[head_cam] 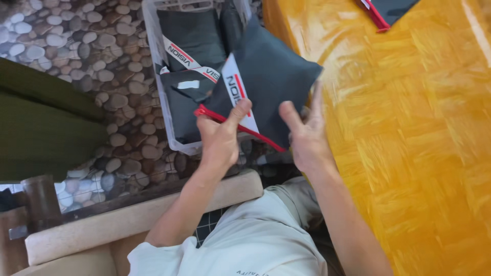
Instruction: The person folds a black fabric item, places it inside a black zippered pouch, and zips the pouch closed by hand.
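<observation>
My left hand (221,137) pinches a dark grey flat pouch (271,71) at its red-zippered edge, thumb on a white printed band. The pouch hangs tilted above a white plastic basket (152,36) that holds several more dark pouches. Beside it, my right hand (306,138) has its fingers spread, with the fingertips at the pouch's lower right edge and no clear grip on it.
A glossy yellow wooden parquet table (419,143) fills the right side, with another dark, red-edged pouch (388,10) at its far edge. The basket stands on a pebble-patterned floor (92,56). A dark green cloth (41,128) lies at the left, and a beige cushioned seat edge (128,220) is near my body.
</observation>
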